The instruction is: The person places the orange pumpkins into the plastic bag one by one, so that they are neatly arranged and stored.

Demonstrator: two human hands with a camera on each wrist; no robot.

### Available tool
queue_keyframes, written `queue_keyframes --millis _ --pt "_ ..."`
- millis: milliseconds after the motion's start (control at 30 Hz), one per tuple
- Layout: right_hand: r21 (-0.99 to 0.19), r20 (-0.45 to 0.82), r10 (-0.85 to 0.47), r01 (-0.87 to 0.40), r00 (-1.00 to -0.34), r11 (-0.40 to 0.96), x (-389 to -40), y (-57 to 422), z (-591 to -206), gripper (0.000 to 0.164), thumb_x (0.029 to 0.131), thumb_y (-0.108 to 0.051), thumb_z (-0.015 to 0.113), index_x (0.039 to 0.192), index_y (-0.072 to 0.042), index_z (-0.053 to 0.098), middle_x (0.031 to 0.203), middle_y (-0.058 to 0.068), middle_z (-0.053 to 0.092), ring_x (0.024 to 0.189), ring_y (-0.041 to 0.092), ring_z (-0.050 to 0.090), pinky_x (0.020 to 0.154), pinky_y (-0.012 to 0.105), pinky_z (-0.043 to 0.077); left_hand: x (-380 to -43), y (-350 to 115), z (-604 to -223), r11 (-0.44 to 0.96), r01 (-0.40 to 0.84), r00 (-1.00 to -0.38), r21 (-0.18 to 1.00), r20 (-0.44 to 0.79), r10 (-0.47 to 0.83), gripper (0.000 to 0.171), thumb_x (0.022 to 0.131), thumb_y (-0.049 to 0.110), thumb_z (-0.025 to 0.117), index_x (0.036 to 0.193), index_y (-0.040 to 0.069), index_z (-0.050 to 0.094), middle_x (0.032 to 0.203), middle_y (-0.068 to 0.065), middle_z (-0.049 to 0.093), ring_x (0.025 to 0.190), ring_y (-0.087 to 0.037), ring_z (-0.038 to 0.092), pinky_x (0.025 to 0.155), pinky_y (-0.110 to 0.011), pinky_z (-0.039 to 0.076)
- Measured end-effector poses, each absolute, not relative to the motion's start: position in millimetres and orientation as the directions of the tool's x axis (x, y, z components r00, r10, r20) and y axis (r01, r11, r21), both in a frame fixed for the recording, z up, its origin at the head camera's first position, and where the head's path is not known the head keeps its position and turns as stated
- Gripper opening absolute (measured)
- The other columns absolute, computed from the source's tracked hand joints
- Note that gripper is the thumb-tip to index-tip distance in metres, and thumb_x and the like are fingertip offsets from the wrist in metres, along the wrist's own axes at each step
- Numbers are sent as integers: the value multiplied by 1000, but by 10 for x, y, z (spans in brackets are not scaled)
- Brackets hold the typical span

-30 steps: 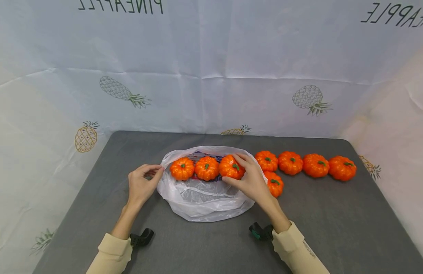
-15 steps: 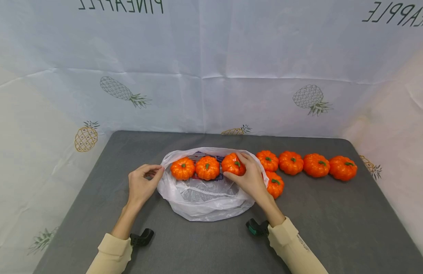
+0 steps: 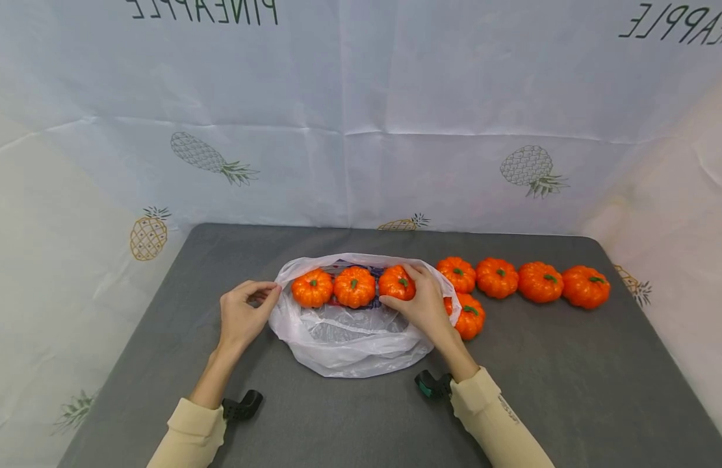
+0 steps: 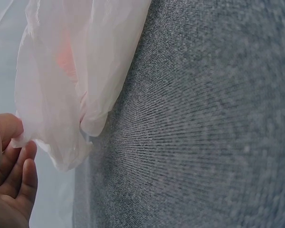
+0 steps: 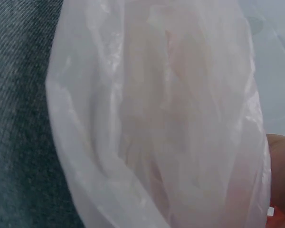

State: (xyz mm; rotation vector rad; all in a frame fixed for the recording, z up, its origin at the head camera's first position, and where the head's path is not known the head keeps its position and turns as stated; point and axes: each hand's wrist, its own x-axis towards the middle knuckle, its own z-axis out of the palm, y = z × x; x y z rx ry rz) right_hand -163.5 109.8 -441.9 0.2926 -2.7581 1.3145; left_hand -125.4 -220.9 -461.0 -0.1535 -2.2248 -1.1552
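A white plastic bag point(image 3: 361, 361) lies with its mouth spread wide on the table. Inside it, two small orange pumpkins, a left one point(image 3: 312, 288) and a middle one point(image 3: 354, 286), sit side by side. My right hand point(image 3: 426, 305) reaches over the bag's right rim and grips a third pumpkin point(image 3: 396, 282) between thumb and fingers, beside the middle one. At the bag's left rim my left hand point(image 3: 242, 315) pinches the plastic edge. In the left wrist view the left hand point(image 4: 12, 166) shows thumb and finger on the film. Plastic covers most of the right wrist view.
To the bag's right, several more pumpkins stand in a row on the dark grey table point(image 3: 548, 390), ending with a rightmost pumpkin point(image 3: 586, 287). Another pumpkin point(image 3: 470, 316) sits close by the bag's right rim. A pineapple-print cloth point(image 3: 349, 175) hangs behind the table.
The right forearm has shifted slightly left, and the gripped pumpkin moved a little right, then settled. More of the bag's right rim shows beside the hand. The left hand has stayed put.
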Motion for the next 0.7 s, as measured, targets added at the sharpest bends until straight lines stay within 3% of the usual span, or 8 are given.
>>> queue_keyframes --millis 433,700 --pt "-745 115 -117 -164 -986 647 -1666 1070 -4463 84 75 -36 92 144 -4 56 143 21 55 131 41 53 113 59 44 -1252 -2199 -4596 603 369 -807 708 566 -171 6 81 -2 82 84 3 81 72 -10 73 63 4 59 62 -7 50" --pt "-763 94 -122 -150 -988 629 -1639 1095 -4445 76 78 -25 89 144 -4 56 139 24 49 128 43 49 109 61 44 -1245 -2192 -4588 595 359 -811 719 555 -182 6 82 -1 82 83 4 81 72 -8 74 64 4 59 62 -7 50"
